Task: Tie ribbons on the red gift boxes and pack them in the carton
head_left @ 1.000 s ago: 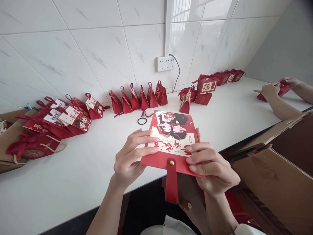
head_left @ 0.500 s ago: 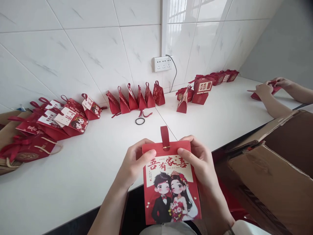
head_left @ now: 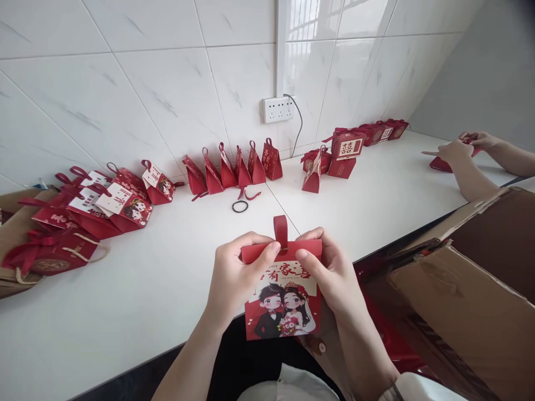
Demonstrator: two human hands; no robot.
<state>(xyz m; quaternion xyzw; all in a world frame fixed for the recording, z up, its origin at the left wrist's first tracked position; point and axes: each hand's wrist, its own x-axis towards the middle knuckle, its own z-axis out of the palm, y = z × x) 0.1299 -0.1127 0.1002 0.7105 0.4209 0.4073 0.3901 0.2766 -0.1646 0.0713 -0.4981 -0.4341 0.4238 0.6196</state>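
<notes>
I hold a flat red paper gift bag (head_left: 284, 303) upright over the near edge of the white counter (head_left: 137, 301). It shows a cartoon bride and groom under gold characters, and a red strap tab (head_left: 280, 229) sticks up from its top. My left hand (head_left: 234, 275) grips the top left corner, thumb on the front. My right hand (head_left: 330, 273) grips the top right corner the same way. The bag's top edge is bent slightly forward between my thumbs.
Folded red gift bags (head_left: 234, 167) stand in a row along the tiled wall, with more piled at the left (head_left: 104, 203) and back right (head_left: 346, 150). A black hair tie (head_left: 239, 206) lies on the counter. An open cardboard box (head_left: 472, 289) sits right. Another person's hands (head_left: 455, 150) work at the far right.
One second ago the bag lay upside down on the counter edge. It has been flipped upright, drawn toward me, and its top is now pinched and bent between both thumbs.
</notes>
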